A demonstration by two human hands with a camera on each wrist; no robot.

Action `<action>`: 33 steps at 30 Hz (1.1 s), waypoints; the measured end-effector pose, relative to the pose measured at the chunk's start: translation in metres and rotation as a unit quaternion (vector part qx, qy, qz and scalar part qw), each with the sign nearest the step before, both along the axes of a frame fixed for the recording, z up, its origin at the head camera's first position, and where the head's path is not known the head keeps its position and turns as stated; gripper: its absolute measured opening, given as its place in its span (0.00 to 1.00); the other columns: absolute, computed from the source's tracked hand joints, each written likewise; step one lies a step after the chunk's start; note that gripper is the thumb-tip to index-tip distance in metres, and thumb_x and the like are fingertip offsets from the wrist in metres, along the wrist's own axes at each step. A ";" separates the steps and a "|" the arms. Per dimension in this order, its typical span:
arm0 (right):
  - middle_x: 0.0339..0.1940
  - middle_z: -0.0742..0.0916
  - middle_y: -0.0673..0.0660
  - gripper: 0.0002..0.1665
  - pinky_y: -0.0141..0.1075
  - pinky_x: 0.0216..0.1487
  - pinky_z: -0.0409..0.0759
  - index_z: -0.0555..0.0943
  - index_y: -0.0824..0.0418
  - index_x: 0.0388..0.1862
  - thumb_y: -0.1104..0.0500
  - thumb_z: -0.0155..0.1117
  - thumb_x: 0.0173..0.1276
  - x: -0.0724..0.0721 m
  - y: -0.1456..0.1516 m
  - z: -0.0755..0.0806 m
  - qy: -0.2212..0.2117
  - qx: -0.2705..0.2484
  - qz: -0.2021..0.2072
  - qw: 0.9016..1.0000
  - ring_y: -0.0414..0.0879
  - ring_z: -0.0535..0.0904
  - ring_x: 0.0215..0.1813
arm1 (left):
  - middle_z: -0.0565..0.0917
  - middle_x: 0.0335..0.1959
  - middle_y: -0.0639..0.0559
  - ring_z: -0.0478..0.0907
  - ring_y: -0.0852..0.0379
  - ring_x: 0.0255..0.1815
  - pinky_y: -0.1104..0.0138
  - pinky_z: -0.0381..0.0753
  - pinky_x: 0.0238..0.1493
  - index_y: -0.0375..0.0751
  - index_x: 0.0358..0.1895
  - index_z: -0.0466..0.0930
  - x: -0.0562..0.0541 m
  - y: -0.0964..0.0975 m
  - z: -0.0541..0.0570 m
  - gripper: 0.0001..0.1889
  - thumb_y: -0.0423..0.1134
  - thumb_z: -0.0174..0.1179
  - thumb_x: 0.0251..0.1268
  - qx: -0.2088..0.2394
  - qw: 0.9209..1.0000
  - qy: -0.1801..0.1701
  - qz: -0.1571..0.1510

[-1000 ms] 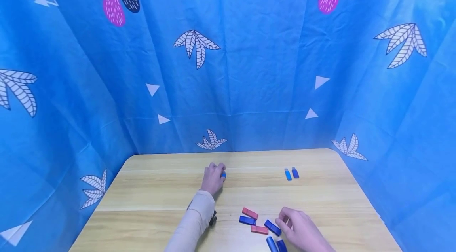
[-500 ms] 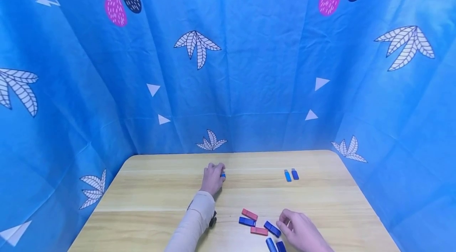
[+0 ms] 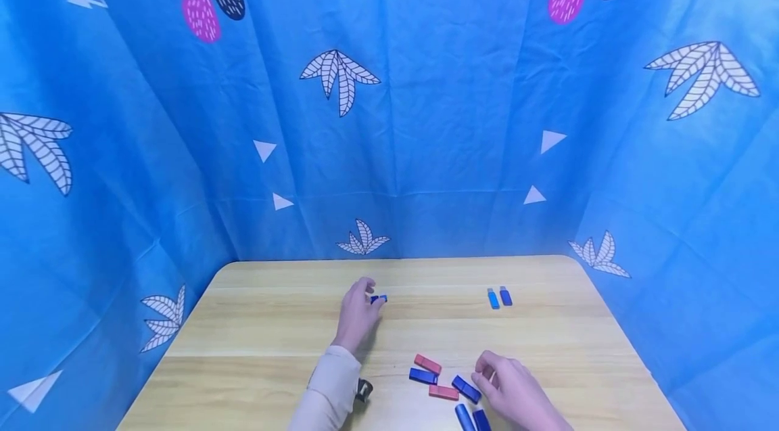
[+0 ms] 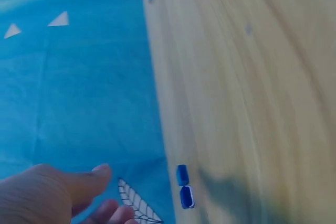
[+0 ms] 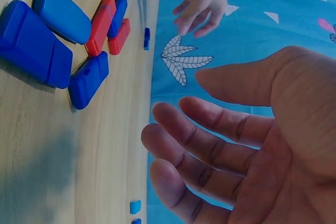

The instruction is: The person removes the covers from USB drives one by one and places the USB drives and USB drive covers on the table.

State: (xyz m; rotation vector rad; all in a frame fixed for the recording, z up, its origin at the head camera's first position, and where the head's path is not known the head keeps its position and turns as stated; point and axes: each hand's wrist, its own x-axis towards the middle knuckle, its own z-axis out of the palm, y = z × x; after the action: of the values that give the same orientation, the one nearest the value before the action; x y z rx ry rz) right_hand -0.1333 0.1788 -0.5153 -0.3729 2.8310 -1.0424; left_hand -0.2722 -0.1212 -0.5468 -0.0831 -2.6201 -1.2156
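The near red stick (image 3: 443, 392) serves as the mark. Well beyond it and to its left, the left hand (image 3: 358, 312) is beside two small blue caps (image 4: 182, 174), if caps they are. Its thumb and fingers are apart with nothing between them gripped, a gap that seems to suit such small pieces; whether a fingertip touches one I cannot tell

Beyond the near red stick and to its right lie the light stick (image 3: 493, 300) and the dark stick (image 3: 506, 297), side by side, metal ends bare and facing away, probably kept apart because they are uncovered

The right hand (image 3: 511, 383) is right of the near red stick, fingers loosely bent, thumb apart, holding nothing, perhaps poised there for easy reach. Four blue sticks (image 3: 466, 388) and the far red stick (image 3: 428, 363) lie around the near one at mixed angles, as if loosely set down
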 end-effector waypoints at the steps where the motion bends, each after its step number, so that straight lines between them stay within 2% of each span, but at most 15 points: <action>1: 0.26 0.85 0.44 0.05 0.28 0.29 0.72 0.80 0.53 0.34 0.56 0.68 0.69 0.000 0.000 -0.001 0.002 0.002 -0.001 1.000 0.30 0.74 0.28 | 0.86 0.48 0.39 0.83 0.46 0.47 0.56 0.86 0.49 0.38 0.55 0.78 0.005 -0.001 0.000 0.18 0.33 0.69 0.63 0.016 1.000 0.001 0.004; 5: 0.26 0.84 0.44 0.05 0.29 0.29 0.72 0.81 0.54 0.36 0.56 0.69 0.68 -0.004 -0.002 -0.001 0.008 0.021 -0.018 1.000 0.32 0.74 0.28 | 0.87 0.38 0.44 0.83 0.55 0.37 0.67 0.85 0.41 0.36 0.50 0.80 0.024 -0.004 0.004 0.14 0.33 0.68 0.63 0.044 0.999 0.008 0.027; 9: 0.26 0.85 0.45 0.07 0.30 0.30 0.73 0.82 0.57 0.40 0.56 0.70 0.67 -0.010 -0.007 -0.001 -0.005 0.031 -0.027 0.999 0.35 0.75 0.28 | 0.86 0.33 0.49 0.81 0.60 0.34 0.73 0.83 0.38 0.36 0.47 0.81 0.048 -0.005 0.006 0.10 0.31 0.67 0.63 0.053 0.998 0.023 0.033; 12: 0.27 0.85 0.47 0.10 0.33 0.31 0.75 0.83 0.59 0.43 0.56 0.70 0.67 -0.014 -0.009 -0.004 -0.023 0.033 -0.028 0.999 0.38 0.76 0.29 | 0.85 0.31 0.50 0.80 0.62 0.32 0.75 0.82 0.35 0.35 0.45 0.81 0.067 -0.004 0.005 0.09 0.28 0.66 0.62 0.062 0.997 0.031 0.038; 18: 0.27 0.85 0.48 0.12 0.36 0.32 0.76 0.82 0.61 0.46 0.57 0.70 0.67 -0.017 -0.012 -0.013 -0.042 0.033 -0.025 0.998 0.40 0.77 0.30 | 0.84 0.28 0.52 0.78 0.66 0.29 0.75 0.82 0.33 0.34 0.41 0.82 0.095 -0.002 0.000 0.07 0.26 0.66 0.60 0.067 0.996 0.032 0.058; 22: 0.27 0.84 0.48 0.11 0.35 0.32 0.76 0.82 0.61 0.44 0.58 0.70 0.67 -0.018 -0.013 -0.020 -0.040 0.034 -0.019 0.998 0.40 0.77 0.31 | 0.84 0.28 0.53 0.77 0.68 0.29 0.75 0.82 0.34 0.36 0.40 0.82 0.109 -0.001 0.002 0.06 0.26 0.65 0.61 0.079 0.995 0.017 0.065; 26: 0.30 0.84 0.49 0.11 0.39 0.35 0.79 0.83 0.60 0.43 0.58 0.72 0.64 -0.022 -0.016 -0.025 -0.041 0.052 -0.021 0.998 0.43 0.77 0.34 | 0.84 0.29 0.53 0.78 0.67 0.30 0.75 0.82 0.35 0.35 0.41 0.82 0.120 0.000 0.005 0.05 0.28 0.64 0.64 0.100 0.993 -0.004 0.064; 33: 0.33 0.84 0.52 0.13 0.44 0.39 0.82 0.82 0.60 0.40 0.57 0.75 0.61 -0.027 -0.020 -0.034 -0.069 0.068 -0.028 0.995 0.46 0.78 0.37 | 0.84 0.29 0.55 0.77 0.69 0.30 0.75 0.82 0.37 0.36 0.40 0.83 0.132 0.006 0.004 0.04 0.28 0.64 0.64 0.116 0.990 -0.017 0.075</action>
State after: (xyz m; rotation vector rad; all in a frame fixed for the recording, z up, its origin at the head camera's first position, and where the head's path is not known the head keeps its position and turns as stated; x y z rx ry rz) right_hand -0.1604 0.1585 -0.5493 -0.2009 2.7812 -0.8435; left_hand -0.1407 -0.1153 -0.5426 0.1749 -2.4425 -1.4662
